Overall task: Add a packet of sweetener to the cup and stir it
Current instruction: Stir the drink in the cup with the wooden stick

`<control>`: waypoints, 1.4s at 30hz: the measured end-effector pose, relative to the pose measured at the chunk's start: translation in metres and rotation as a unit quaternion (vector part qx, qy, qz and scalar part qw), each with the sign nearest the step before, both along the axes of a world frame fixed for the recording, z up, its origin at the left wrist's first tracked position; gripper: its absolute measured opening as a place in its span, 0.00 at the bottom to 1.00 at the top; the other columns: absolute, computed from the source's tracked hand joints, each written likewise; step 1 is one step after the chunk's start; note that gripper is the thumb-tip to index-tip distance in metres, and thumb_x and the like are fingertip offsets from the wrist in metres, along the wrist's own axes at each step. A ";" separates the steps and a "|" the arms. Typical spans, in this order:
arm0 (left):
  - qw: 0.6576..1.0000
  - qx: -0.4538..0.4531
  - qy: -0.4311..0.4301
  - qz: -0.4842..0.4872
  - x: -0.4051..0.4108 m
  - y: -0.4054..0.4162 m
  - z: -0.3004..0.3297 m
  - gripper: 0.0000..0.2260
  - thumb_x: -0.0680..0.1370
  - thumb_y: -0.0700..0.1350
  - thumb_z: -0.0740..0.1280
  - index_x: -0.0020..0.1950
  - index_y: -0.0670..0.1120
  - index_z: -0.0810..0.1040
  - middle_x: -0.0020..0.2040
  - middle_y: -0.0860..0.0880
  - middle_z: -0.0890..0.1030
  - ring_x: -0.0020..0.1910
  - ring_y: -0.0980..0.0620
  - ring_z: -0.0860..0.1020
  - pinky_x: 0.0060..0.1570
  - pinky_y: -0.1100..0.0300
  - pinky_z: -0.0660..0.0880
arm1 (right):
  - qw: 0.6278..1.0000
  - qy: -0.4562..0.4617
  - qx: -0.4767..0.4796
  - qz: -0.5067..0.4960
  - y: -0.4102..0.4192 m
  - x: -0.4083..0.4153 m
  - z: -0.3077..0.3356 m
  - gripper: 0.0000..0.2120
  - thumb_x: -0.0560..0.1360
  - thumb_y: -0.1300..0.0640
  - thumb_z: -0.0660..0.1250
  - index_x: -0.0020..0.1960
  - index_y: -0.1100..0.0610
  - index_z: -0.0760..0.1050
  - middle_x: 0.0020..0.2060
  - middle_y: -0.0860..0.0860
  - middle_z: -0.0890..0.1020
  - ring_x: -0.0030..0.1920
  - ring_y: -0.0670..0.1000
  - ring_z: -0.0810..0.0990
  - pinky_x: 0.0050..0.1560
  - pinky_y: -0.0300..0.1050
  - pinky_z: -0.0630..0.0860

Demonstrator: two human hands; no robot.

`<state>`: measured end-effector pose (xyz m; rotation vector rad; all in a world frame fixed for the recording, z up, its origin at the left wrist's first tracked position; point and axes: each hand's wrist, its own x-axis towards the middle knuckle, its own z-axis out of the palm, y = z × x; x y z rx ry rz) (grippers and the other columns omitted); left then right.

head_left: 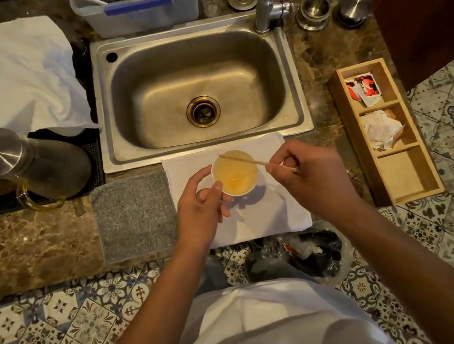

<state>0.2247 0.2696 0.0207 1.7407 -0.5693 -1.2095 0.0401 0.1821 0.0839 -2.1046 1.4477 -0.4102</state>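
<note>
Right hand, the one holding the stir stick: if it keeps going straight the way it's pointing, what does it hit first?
Probably the cup. The right hand points left along the stick, whose far end already lies across the cup's rim. Depth is unclear from above.

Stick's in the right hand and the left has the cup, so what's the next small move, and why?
Probably tip the stir stick down into the liquid and begin stirring. The right hand pinches its near end, and it lies nearly flat across the rim of the cup, which the left hand steadies on the white cloth. Whether the tip touches the yellow liquid is unclear.
</note>
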 end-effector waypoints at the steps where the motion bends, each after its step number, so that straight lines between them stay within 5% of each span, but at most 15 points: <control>1: 1.000 -0.002 0.001 -0.001 0.000 0.000 0.000 0.15 0.82 0.43 0.66 0.68 0.52 0.75 0.39 0.41 0.85 0.29 0.52 0.77 0.26 0.61 0.74 | 0.999 0.025 -0.021 -0.002 -0.001 0.005 -0.002 0.07 0.77 0.50 0.72 0.45 0.54 0.81 0.32 0.46 0.80 0.31 0.50 0.78 0.35 0.46 0.79; 8: 1.000 -0.024 0.003 0.003 0.003 0.001 -0.005 0.14 0.81 0.42 0.68 0.67 0.50 0.75 0.37 0.43 0.86 0.28 0.52 0.77 0.26 0.61 0.73 | 0.992 0.120 -0.023 0.025 -0.002 0.020 -0.005 0.15 0.75 0.41 0.72 0.40 0.52 0.79 0.30 0.49 0.82 0.30 0.51 0.79 0.33 0.47 0.80; 14: 0.999 -0.028 0.014 0.004 0.004 0.001 -0.005 0.14 0.81 0.42 0.67 0.66 0.51 0.75 0.38 0.43 0.86 0.28 0.55 0.79 0.28 0.65 0.74 | 0.994 0.047 0.076 0.065 -0.006 0.018 0.004 0.10 0.76 0.47 0.73 0.42 0.53 0.80 0.29 0.44 0.83 0.27 0.42 0.81 0.31 0.46 0.82; 23: 0.996 -0.026 0.086 0.024 0.004 -0.003 -0.004 0.13 0.81 0.38 0.67 0.64 0.49 0.75 0.38 0.40 0.84 0.26 0.57 0.78 0.25 0.67 0.71 | 0.977 -0.050 0.207 0.011 -0.015 0.017 0.008 0.04 0.80 0.59 0.70 0.49 0.56 0.84 0.37 0.47 0.87 0.34 0.44 0.86 0.31 0.38 0.82; 29: 0.995 -0.050 0.083 0.016 0.005 -0.003 -0.005 0.13 0.81 0.38 0.67 0.65 0.44 0.74 0.38 0.36 0.83 0.26 0.58 0.78 0.25 0.67 0.71 | 0.988 -0.095 0.114 -0.042 -0.007 0.028 -0.002 0.06 0.78 0.52 0.72 0.50 0.52 0.86 0.30 0.47 0.84 0.26 0.44 0.79 0.31 0.33 0.74; 33: 0.996 -0.060 0.068 0.013 0.006 -0.001 -0.005 0.14 0.81 0.41 0.68 0.67 0.44 0.74 0.40 0.34 0.84 0.28 0.56 0.78 0.28 0.65 0.73 | 0.994 -0.068 0.080 0.007 -0.002 0.032 -0.008 0.09 0.79 0.49 0.70 0.53 0.52 0.85 0.33 0.37 0.82 0.27 0.42 0.80 0.32 0.31 0.73; 37: 0.996 -0.061 0.070 0.013 0.003 -0.002 -0.008 0.15 0.81 0.39 0.67 0.67 0.41 0.73 0.40 0.33 0.83 0.27 0.55 0.78 0.27 0.65 0.73 | 0.997 -0.027 0.032 0.069 -0.001 0.029 -0.013 0.13 0.81 0.47 0.66 0.57 0.52 0.85 0.34 0.40 0.82 0.28 0.38 0.76 0.36 0.42 0.79; 42: 0.995 -0.076 0.068 0.018 0.003 -0.005 -0.009 0.13 0.81 0.35 0.66 0.66 0.36 0.72 0.38 0.33 0.81 0.26 0.57 0.78 0.25 0.66 0.70 | 0.994 -0.008 -0.003 0.109 -0.013 0.016 -0.012 0.17 0.83 0.46 0.60 0.60 0.51 0.84 0.33 0.40 0.79 0.30 0.48 0.81 0.33 0.50 0.80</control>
